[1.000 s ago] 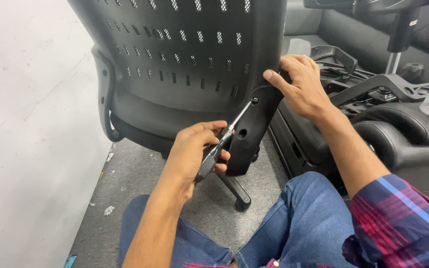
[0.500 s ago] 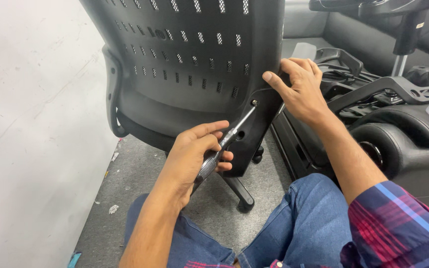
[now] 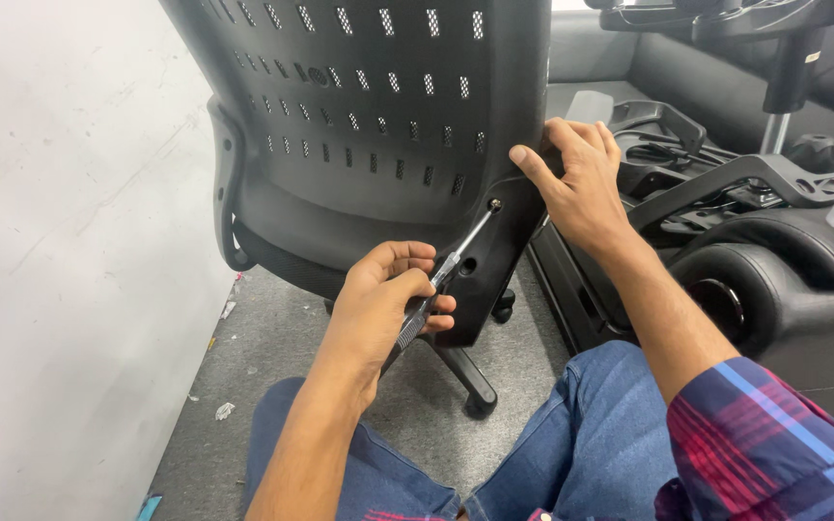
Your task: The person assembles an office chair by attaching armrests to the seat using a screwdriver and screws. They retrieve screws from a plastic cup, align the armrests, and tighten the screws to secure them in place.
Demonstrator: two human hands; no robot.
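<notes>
We saw only part of the black perforated chair back (image 3: 378, 106). Our left hand (image 3: 383, 299) clamped a screwdriver (image 3: 441, 275) at its screw (image 3: 495, 205); our right hand (image 3: 576, 178) gripped its edge.

A chair assembly or repair workshop is suggested: a black mesh-backed office chair (image 3: 378, 125) is stood on grey floor carpet (image 3: 272, 357) beside a bare white wall (image 3: 60, 241), and loose chair bases and mechanisms (image 3: 726, 174) are piled alongside black padded seats (image 3: 784, 260).
</notes>
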